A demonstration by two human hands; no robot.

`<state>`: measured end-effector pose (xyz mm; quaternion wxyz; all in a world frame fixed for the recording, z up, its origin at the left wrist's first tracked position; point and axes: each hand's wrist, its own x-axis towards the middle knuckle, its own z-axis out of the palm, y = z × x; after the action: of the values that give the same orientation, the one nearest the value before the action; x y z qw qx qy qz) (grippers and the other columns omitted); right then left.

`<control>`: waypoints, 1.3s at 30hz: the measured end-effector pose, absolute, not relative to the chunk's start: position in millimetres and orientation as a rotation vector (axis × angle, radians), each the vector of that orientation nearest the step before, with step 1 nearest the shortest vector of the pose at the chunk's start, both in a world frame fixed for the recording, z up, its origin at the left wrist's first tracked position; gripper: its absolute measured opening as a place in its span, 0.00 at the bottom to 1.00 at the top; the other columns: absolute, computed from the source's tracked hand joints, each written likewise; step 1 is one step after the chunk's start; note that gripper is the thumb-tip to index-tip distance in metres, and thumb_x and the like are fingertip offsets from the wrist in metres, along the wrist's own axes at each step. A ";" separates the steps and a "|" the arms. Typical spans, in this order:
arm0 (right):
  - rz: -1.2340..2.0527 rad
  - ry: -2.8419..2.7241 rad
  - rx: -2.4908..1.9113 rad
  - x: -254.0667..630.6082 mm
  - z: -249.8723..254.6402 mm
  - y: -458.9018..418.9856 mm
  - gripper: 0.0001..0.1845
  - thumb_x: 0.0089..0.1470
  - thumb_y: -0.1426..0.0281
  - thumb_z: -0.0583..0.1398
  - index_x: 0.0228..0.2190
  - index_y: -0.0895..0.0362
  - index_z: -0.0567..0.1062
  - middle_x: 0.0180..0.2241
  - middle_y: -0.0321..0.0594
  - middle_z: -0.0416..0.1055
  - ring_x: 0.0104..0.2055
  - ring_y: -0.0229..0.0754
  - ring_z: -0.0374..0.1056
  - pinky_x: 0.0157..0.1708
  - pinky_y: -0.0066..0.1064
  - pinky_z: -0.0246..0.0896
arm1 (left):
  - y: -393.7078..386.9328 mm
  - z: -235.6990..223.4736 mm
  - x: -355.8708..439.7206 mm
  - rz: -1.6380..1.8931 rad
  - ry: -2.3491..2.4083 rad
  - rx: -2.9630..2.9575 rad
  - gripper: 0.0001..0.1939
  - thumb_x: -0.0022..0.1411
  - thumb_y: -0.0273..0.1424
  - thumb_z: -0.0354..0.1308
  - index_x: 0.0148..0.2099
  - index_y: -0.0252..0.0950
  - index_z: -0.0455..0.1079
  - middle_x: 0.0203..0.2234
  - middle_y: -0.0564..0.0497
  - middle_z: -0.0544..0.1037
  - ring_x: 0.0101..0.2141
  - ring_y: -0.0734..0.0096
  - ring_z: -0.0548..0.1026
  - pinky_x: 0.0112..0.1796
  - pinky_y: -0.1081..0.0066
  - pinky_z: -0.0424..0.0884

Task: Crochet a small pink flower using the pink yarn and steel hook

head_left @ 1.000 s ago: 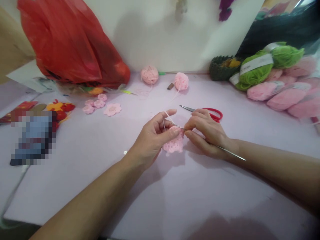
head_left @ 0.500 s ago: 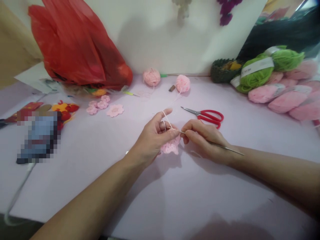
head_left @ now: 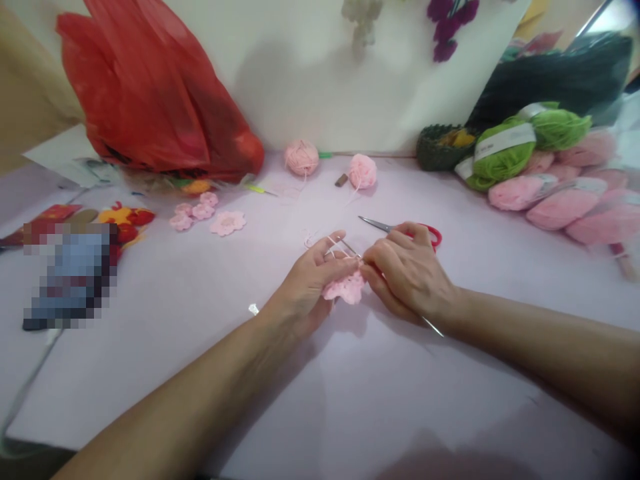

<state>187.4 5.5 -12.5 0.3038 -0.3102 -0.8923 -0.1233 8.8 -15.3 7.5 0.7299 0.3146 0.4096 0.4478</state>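
Between thumb and fingers, my left hand [head_left: 313,280] pinches a pink crochet piece [head_left: 347,288] with a scalloped lower edge. Pink yarn loops over my raised left index finger. My right hand [head_left: 407,270] is closed round a thin metal crochet hook [head_left: 434,327]; its shaft sticks out below the palm and its tip reaches the yarn at the top of the piece. Both hands meet at the piece's upper edge, where the fingertips partly hide the stitches. Red-handled scissors [head_left: 377,225] lie just behind my right hand, which covers part of them.
Two pink yarn balls [head_left: 363,171] sit at the back. Pink crochet flowers [head_left: 229,223] lie at left, near a red plastic bag [head_left: 165,100] and a blurred-out device [head_left: 73,277] with a cable. Green yarn [head_left: 505,150] and pink skeins [head_left: 565,203] pile up at right beside a dark basket [head_left: 443,148].
My right hand has rolled over, knuckles up, and the hook has turned to a steeper slant. My left index finger has lowered slightly. The yarn near it hangs slacker.
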 end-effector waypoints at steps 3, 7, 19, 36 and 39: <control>-0.176 -2.408 -0.712 190.0 -12.2 7.7 0.13 0.67 0.71 0.49 0.30 0.56 0.66 0.24 0.34 0.66 0.28 0.40 0.59 0.44 0.40 0.53 | -15.4 10.0 5.1 0.970 0.920 0.831 0.40 0.56 0.23 0.65 0.68 0.34 0.54 0.24 0.60 0.68 0.23 0.80 0.68 0.26 0.76 0.63; -0.189 -2.445 -0.762 188.3 -13.1 5.1 0.13 0.67 0.71 0.48 0.29 0.56 0.66 0.24 0.34 0.65 0.27 0.40 0.59 0.43 0.42 0.53 | -22.0 4.5 11.4 1.080 1.110 1.120 0.41 0.58 0.25 0.64 0.69 0.37 0.52 0.28 0.58 0.72 0.26 0.78 0.69 0.27 0.75 0.63; -0.169 -2.318 -0.571 193.4 -14.1 12.6 0.06 0.66 0.72 0.52 0.33 0.55 0.64 0.25 0.34 0.66 0.28 0.39 0.58 0.43 0.42 0.55 | -12.0 15.5 -3.2 0.905 0.828 0.677 0.38 0.56 0.21 0.65 0.66 0.33 0.56 0.27 0.56 0.73 0.23 0.79 0.70 0.25 0.77 0.66; -0.057 -2.321 -0.456 201.2 -13.6 15.9 0.05 0.62 0.75 0.53 0.33 0.54 0.63 0.26 0.34 0.64 0.29 0.40 0.58 0.47 0.46 0.57 | -7.4 22.6 -18.1 0.907 0.903 0.712 0.37 0.54 0.22 0.64 0.65 0.33 0.58 0.25 0.54 0.73 0.22 0.77 0.69 0.23 0.75 0.69; 0.016 -2.342 -0.448 202.6 -12.6 15.1 0.05 0.62 0.75 0.52 0.34 0.54 0.63 0.27 0.35 0.65 0.31 0.41 0.59 0.46 0.45 0.58 | -6.7 22.7 -22.0 0.923 0.916 0.692 0.35 0.54 0.22 0.63 0.64 0.32 0.61 0.26 0.52 0.74 0.22 0.77 0.69 0.23 0.75 0.69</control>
<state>202.6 15.1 -12.6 0.3698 -0.1745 -0.9126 0.0061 -22.0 -6.7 22.7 0.7409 0.3155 0.4176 0.4209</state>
